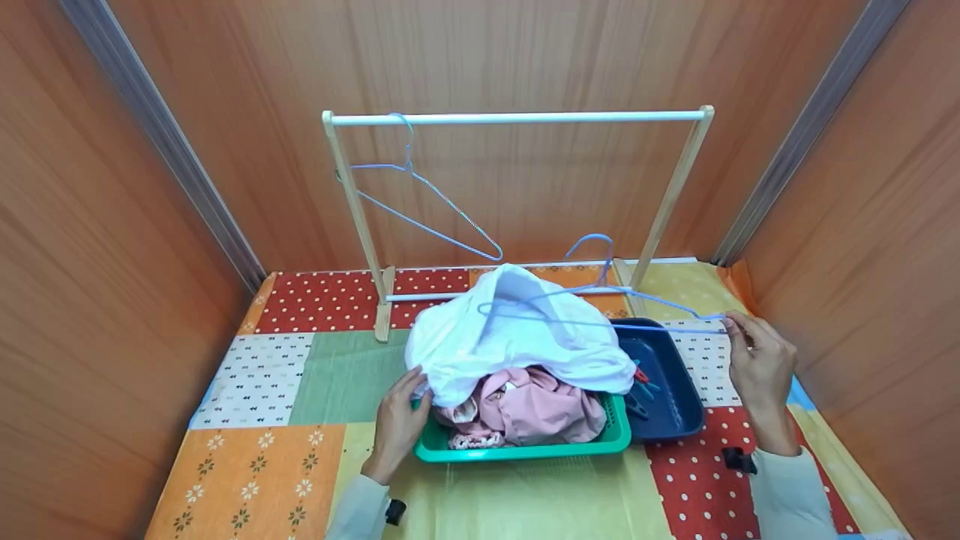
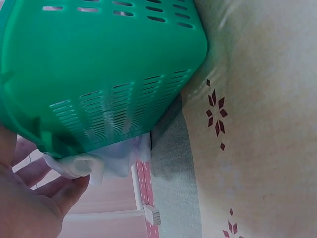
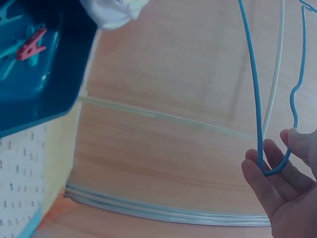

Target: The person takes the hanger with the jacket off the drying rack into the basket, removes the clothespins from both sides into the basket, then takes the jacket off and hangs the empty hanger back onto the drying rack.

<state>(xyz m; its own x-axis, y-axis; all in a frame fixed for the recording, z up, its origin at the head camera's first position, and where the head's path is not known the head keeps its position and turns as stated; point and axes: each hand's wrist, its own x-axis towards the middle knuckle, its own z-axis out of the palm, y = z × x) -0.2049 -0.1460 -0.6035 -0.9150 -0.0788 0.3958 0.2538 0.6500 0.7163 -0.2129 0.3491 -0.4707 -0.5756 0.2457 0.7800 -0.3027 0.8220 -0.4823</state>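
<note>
A blue wire hanger (image 1: pixel 660 328) is held by one end in my right hand (image 1: pixel 761 360), hook upward. Its far end crosses over the white garment (image 1: pixel 517 337) in the head view; whether they touch, I cannot tell. In the right wrist view, thumb and fingers pinch the bend of the hanger (image 3: pixel 258 109). My left hand (image 1: pixel 399 420) pinches the left edge of the white garment, and the left wrist view shows its fingers on a white fold (image 2: pixel 74 166) beside the basket wall. Beneath lies pink clothing (image 1: pixel 540 412) in the green basket (image 1: pixel 525 454).
A wooden rack with a white bar (image 1: pixel 555 118) stands behind the basket, and another hanger (image 1: pixel 450 202) hangs at its left. Right of the basket sits a dark blue tray (image 1: pixel 686 405) with several clothespins (image 1: pixel 641 377). Wood-grain panels (image 1: pixel 525 60) enclose the patchwork tablecloth (image 1: pixel 247 480).
</note>
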